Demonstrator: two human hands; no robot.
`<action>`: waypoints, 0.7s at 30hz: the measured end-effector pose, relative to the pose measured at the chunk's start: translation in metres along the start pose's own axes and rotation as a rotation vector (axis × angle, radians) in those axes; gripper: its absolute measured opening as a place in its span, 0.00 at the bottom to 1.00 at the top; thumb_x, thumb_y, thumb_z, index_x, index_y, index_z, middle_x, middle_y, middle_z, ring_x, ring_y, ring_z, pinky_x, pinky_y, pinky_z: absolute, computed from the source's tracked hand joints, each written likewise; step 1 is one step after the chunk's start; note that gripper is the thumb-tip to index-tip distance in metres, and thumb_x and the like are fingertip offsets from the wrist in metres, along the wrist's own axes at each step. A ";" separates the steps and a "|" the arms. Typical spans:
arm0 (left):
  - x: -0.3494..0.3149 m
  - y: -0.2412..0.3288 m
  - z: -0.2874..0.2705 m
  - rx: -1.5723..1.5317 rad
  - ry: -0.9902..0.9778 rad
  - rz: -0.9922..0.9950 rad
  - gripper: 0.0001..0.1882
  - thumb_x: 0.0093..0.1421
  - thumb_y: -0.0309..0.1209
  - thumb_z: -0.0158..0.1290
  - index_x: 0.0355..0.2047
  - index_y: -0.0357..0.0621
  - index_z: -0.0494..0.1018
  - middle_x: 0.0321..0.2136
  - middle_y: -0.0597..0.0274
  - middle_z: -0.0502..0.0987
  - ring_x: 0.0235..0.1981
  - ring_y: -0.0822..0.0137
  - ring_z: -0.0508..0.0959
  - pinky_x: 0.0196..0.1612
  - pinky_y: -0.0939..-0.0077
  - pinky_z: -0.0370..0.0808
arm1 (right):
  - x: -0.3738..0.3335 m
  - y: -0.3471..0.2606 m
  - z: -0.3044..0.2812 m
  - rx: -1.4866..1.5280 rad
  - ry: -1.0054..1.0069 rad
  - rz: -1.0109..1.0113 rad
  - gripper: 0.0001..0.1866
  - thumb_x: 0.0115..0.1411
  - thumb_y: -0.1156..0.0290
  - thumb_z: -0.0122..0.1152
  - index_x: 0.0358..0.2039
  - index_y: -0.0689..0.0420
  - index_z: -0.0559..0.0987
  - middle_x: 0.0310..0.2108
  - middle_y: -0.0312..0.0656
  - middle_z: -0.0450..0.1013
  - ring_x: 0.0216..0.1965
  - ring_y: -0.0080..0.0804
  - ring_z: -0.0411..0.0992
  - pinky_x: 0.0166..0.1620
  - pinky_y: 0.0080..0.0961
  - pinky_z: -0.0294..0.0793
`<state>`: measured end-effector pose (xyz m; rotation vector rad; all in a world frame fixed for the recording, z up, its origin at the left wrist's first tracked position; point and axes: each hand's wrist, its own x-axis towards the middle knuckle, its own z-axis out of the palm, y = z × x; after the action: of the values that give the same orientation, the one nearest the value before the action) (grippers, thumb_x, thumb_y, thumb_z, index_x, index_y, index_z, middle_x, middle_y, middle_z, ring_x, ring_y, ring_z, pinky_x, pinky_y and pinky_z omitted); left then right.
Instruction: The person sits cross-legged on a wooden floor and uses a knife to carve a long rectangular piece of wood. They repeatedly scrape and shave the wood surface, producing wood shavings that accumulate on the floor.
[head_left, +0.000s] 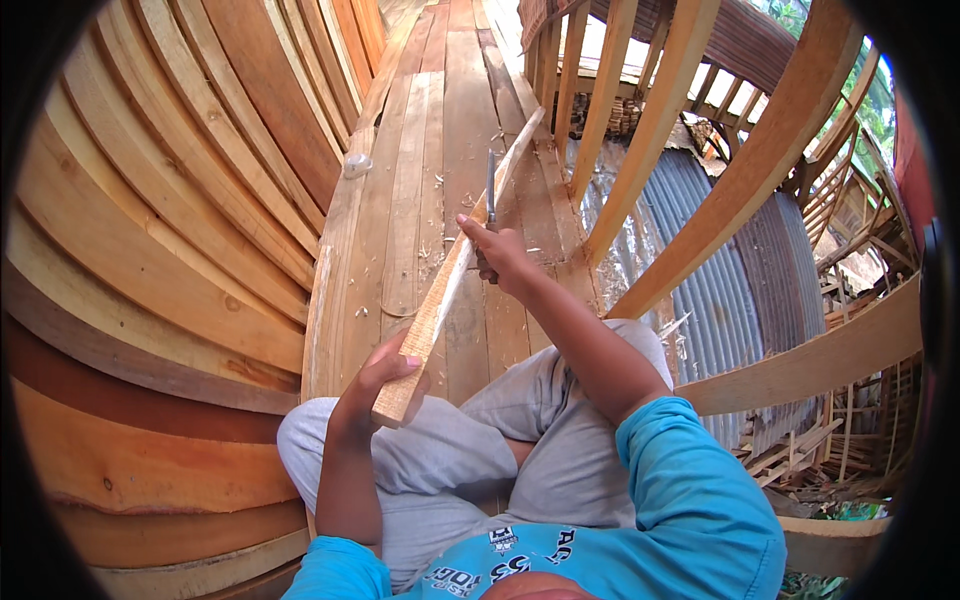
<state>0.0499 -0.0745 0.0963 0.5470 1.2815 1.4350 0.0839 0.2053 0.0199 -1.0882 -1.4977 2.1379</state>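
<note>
A long pale wooden bar (431, 316) slants away from my lap, its thick squared end near me and its far end thin and tapered. My left hand (385, 373) is closed around the bar close to the thick end, thumb on top. Farther along, my right hand (504, 258) grips a knife (491, 188) by its handle, which the fingers mostly cover. The narrow blade points away from me, upright beside the bar. My right thumb lies against the bar's upper side.
Wood shavings lie scattered on the plank floor (400, 240). A small clear plastic item (356, 165) sits at the left floor edge. Curved boards (170, 300) line the left. On the right are upright wooden slats (655, 120), with corrugated metal sheets (720, 270) beyond.
</note>
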 end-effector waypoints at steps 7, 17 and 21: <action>0.013 -0.013 -0.011 -0.054 -0.057 -0.009 0.34 0.58 0.45 0.49 0.59 0.35 0.61 0.20 0.59 0.68 0.11 0.74 0.68 0.13 0.84 0.65 | 0.012 0.004 -0.002 -0.009 0.033 -0.028 0.25 0.54 0.47 0.72 0.18 0.48 0.69 0.13 0.27 0.59 0.12 0.18 0.55 0.16 0.22 0.52; 0.034 -0.041 -0.009 -0.191 -0.141 -0.061 0.32 0.59 0.43 0.48 0.59 0.38 0.60 0.21 0.60 0.68 0.13 0.72 0.70 0.16 0.81 0.67 | 0.025 0.017 -0.013 -0.030 0.143 -0.039 0.23 0.54 0.50 0.73 0.22 0.56 0.75 0.15 0.30 0.64 0.11 0.20 0.58 0.15 0.24 0.55; 0.034 -0.039 -0.008 -0.174 -0.151 -0.046 0.33 0.59 0.43 0.48 0.60 0.37 0.59 0.21 0.60 0.68 0.13 0.72 0.70 0.16 0.81 0.67 | 0.021 0.014 -0.012 -0.023 0.143 -0.026 0.23 0.54 0.51 0.72 0.24 0.57 0.75 0.16 0.31 0.66 0.12 0.20 0.59 0.16 0.24 0.55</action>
<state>0.0483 -0.0541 0.0480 0.4962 1.0331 1.4232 0.0808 0.2214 -0.0029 -1.1964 -1.4656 1.9850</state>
